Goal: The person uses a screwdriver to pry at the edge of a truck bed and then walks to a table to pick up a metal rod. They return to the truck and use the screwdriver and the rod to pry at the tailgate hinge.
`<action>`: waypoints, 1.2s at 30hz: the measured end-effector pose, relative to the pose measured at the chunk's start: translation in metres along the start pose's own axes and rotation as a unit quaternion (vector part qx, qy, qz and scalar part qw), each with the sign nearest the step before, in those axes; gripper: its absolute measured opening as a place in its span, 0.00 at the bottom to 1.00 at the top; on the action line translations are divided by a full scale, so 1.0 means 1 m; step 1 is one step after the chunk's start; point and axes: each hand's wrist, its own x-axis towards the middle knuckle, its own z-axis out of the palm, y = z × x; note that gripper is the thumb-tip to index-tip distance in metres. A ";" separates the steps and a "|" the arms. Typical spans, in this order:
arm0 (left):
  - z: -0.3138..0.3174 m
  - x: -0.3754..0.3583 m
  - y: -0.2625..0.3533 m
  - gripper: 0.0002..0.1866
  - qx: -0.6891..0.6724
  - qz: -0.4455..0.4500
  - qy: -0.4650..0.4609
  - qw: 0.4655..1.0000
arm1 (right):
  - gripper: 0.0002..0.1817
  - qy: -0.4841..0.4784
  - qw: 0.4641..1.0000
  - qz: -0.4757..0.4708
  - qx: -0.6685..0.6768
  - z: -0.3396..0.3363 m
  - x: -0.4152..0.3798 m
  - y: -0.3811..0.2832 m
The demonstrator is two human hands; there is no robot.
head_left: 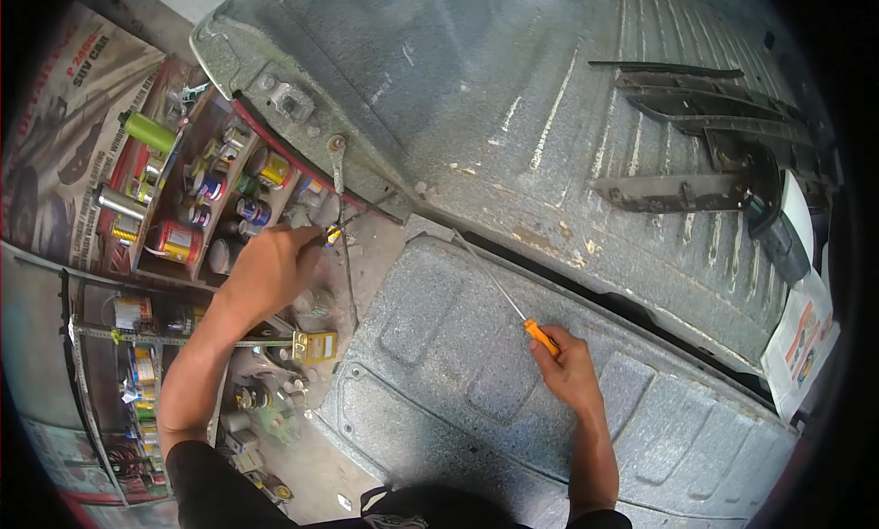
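Observation:
My right hand (569,369) is wrapped round the orange handle of a screwdriver (505,294). Its slim metal shaft points up and left over the lowered tailgate (439,314), with the tip at the gap near the tailgate's upper left corner. On the left, my left hand (265,272) has its fingers closed beside the truck bed's corner. From its fingertips a thin dark rod with a yellow part (346,227) slants up toward the bed edge. Above it, a metal tailgate stay (338,163) hangs from a bolt on the bed's side wall.
Dark plastic trim pieces (696,117) lie on the ribbed truck bed (540,98). Printed paper (798,341) hangs at the right edge. Shelves (220,208) of cans and a lower rack (128,337) stand left, with a yellow tin (314,346) close to my left forearm.

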 end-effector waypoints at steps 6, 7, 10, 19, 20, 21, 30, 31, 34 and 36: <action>-0.032 0.041 -0.011 0.16 0.054 0.021 -0.133 0.989 | 0.15 -0.020 0.999 -0.010 -0.037 -0.001 0.012 -0.008; -0.037 0.045 -0.009 0.16 0.088 0.025 -0.134 0.987 | 0.15 -0.018 0.999 -0.016 -0.039 -0.002 0.017 -0.010; -0.045 0.063 -0.007 0.15 0.149 0.058 -0.130 0.979 | 0.15 -0.023 0.996 -0.079 -0.044 -0.003 0.040 -0.011; -0.065 0.107 0.007 0.13 0.191 0.103 -0.178 0.960 | 0.17 -0.077 0.988 -0.109 -0.077 -0.009 0.120 -0.035; -0.065 0.107 0.008 0.13 0.198 0.104 -0.169 0.960 | 0.17 -0.073 0.988 -0.113 -0.076 -0.008 0.123 -0.035; -0.065 0.108 0.010 0.13 0.204 0.106 -0.160 0.960 | 0.18 -0.069 0.988 -0.118 -0.074 -0.008 0.125 -0.037; -0.082 0.097 0.036 0.12 0.168 0.169 0.028 0.971 | 0.18 -0.052 0.989 -0.124 -0.065 -0.003 0.115 -0.029; -0.085 0.095 0.038 0.11 0.167 0.166 0.032 0.971 | 0.17 -0.045 0.991 -0.118 -0.049 -0.002 0.112 -0.028; -0.085 0.085 0.041 0.10 0.173 0.143 0.042 0.974 | 0.17 -0.038 0.996 -0.070 -0.043 -0.004 0.096 -0.031; -0.080 0.068 0.027 0.11 0.192 0.106 0.049 0.974 | 0.17 -0.027 0.996 -0.079 -0.009 -0.003 0.084 -0.030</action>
